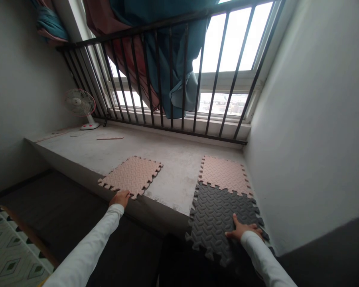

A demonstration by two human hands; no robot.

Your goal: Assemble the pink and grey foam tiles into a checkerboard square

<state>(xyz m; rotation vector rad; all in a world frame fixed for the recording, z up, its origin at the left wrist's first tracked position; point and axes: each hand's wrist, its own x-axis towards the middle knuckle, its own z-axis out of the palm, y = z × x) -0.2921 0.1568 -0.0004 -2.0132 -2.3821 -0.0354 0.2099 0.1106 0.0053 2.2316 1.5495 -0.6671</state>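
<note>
A pink foam mat tile [133,175] with toothed edges lies on the pale ledge, its near edge reaching over the front. My left hand [120,198] is closed at that near edge, fingers partly hidden, gripping the tile. On the right, a black foam mat tile [218,215] sticks out past the ledge front. My right hand [244,231] rests on it, fingers spread. Behind the black tile, and meeting its far edge, a second pink foam tile [224,173] lies near the right wall.
A black railing [171,79] runs along the back of the ledge [175,189], before a window with blue and pink curtains [158,48]. A small fan [79,104] and a thin stick [110,138] are at the left. A patterned surface [12,251] shows lower left.
</note>
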